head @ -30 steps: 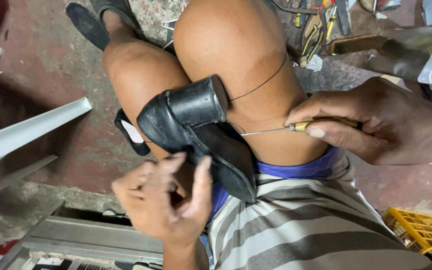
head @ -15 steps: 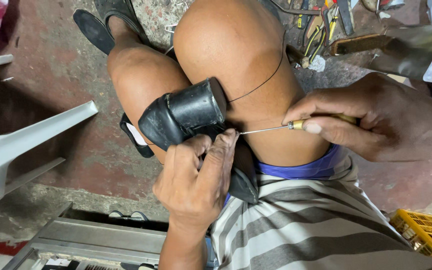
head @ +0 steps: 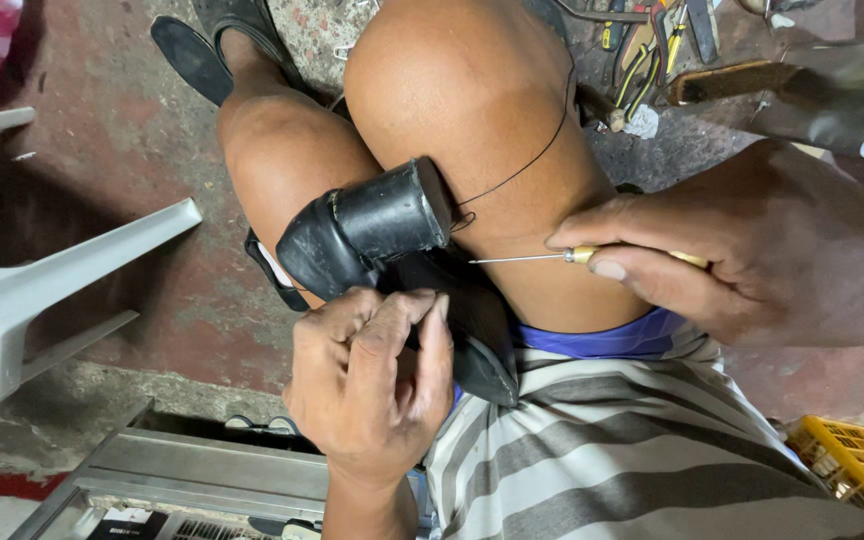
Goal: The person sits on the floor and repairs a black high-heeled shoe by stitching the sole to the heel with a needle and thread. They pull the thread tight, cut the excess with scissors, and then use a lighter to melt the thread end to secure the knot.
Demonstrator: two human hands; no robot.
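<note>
While the black heeled shoe (head: 392,270) is wedged between the knees at frame centre, stitching is judged under way, not finished (thread (head: 522,165) hangs loose); the left hand (head: 372,385) is closed on its sole edge; the right hand (head: 752,255), centre right, pinches an awl (head: 542,257), tip at the shoe.

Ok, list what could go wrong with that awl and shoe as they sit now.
1. The awl has its bare needle aimed at the black shoe wedged between bare knees; a slip could prick the thigh or the left hand gripping the sole.
2. The black thread lies slack across the knee and may tangle.
3. The right hand pinches the awl handle only; it could twist.
</note>
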